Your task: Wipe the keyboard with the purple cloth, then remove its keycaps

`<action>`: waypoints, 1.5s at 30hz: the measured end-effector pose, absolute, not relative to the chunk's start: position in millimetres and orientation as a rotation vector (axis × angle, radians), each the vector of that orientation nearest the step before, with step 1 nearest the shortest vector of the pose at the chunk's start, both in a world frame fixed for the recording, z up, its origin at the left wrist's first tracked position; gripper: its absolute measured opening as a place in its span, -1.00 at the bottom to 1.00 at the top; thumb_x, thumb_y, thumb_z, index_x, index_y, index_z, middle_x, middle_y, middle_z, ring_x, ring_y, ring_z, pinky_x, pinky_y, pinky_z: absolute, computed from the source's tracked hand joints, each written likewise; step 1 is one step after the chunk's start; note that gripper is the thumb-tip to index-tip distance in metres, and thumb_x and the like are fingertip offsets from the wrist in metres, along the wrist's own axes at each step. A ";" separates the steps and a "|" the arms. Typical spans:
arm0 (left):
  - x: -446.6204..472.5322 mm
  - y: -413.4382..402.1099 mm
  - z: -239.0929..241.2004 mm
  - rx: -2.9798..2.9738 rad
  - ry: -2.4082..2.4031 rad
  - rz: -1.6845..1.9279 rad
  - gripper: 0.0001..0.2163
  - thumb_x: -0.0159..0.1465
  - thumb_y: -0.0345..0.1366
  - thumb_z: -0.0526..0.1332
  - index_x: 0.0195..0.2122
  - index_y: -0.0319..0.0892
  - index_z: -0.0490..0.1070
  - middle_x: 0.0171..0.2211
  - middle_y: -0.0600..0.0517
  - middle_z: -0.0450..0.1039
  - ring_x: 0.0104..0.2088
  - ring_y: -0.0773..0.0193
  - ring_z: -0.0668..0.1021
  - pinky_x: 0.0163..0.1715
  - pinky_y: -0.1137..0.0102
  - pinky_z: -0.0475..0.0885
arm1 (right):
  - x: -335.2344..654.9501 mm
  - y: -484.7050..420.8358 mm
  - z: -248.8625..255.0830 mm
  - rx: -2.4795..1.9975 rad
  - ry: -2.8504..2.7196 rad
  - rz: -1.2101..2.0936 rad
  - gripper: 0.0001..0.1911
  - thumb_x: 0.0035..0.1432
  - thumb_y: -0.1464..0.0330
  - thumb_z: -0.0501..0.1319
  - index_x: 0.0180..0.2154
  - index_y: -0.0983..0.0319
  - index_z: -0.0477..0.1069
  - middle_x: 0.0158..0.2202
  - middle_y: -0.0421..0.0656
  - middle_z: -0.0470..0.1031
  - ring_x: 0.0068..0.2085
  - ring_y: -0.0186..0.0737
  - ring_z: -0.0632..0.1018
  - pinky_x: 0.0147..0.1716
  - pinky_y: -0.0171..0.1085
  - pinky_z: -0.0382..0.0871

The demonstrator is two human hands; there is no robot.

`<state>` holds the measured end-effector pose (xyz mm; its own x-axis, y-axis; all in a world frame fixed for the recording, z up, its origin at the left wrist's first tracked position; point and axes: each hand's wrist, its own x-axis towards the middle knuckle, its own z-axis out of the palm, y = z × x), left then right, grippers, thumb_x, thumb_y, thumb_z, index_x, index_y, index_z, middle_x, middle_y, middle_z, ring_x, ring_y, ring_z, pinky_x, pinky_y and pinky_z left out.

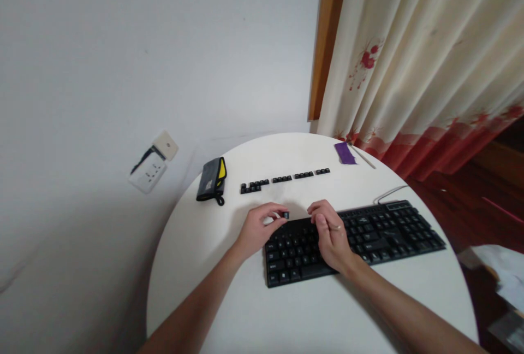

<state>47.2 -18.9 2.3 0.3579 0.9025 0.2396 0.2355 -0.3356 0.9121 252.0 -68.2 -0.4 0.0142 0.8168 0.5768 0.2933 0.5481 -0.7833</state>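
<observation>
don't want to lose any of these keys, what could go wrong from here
The left hand pinches a small key in its fingertips, so it might slip and drop. The loose keys lie in short rows on the table beyond that hand; a stray brush could mix them up.

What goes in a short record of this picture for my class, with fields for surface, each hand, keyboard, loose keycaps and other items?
Surface: white table with a curved edge
Left hand: pinches a small black keycap
Right hand: over the keyboard, fingers curled; any grip unclear
Keyboard: black, cable at its far side
Loose keycaps: black, in small groups beyond the keyboard
Other items: dark pouch with yellow inside, purple cloth
</observation>
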 end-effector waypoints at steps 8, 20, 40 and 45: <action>46.1 -18.9 5.2 1.798 0.815 1.040 -0.89 0.19 -0.34 0.37 -0.25 -0.19 0.61 -0.28 -0.07 0.57 -0.28 0.22 0.55 -0.26 0.37 0.44 | 251.2 -67.4 -3.3 -0.965 -1.895 0.477 -0.76 0.36 0.43 0.05 -0.02 0.16 0.39 -0.21 -0.09 0.41 -0.22 -0.20 0.47 -0.24 -0.23 0.39; 46.1 -20.1 7.6 1.801 0.741 1.055 -0.86 0.16 -0.26 0.41 -0.29 -0.19 0.62 -0.34 -0.06 0.56 -0.34 0.24 0.53 -0.30 0.38 0.41 | 242.6 -68.7 -0.7 -1.004 -1.907 0.450 -0.82 0.30 0.37 0.16 -0.07 0.15 0.45 -0.24 -0.10 0.46 -0.24 -0.18 0.50 -0.25 -0.23 0.43; -1.6 30.6 -10.5 1.040 1.249 1.895 -0.63 0.34 -0.10 0.15 -0.50 -0.26 0.46 -0.64 0.09 0.30 -0.62 0.43 0.28 -0.63 0.50 0.15 | 179.3 50.9 0.7 -1.738 -2.200 0.406 -0.86 0.20 0.30 0.25 -0.30 0.22 0.56 -0.29 -0.11 0.61 -0.22 -0.17 0.57 -0.32 -0.35 0.27; -0.2 33.7 -17.9 1.021 1.238 1.866 -0.62 0.33 -0.06 0.14 -0.50 -0.25 0.45 -0.63 0.10 0.29 -0.62 0.43 0.29 -0.63 0.51 0.15 | 177.1 51.3 -3.9 -1.800 -2.185 0.403 -0.83 0.21 0.28 0.23 -0.31 0.22 0.54 -0.25 -0.08 0.61 -0.21 -0.16 0.58 -0.32 -0.34 0.27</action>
<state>-0.2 33.7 -17.9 -0.4717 0.8476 0.2430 -0.1055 -0.3279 0.9388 177.1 51.3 -3.9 -0.1837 0.9822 0.0387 0.9038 0.1842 -0.3862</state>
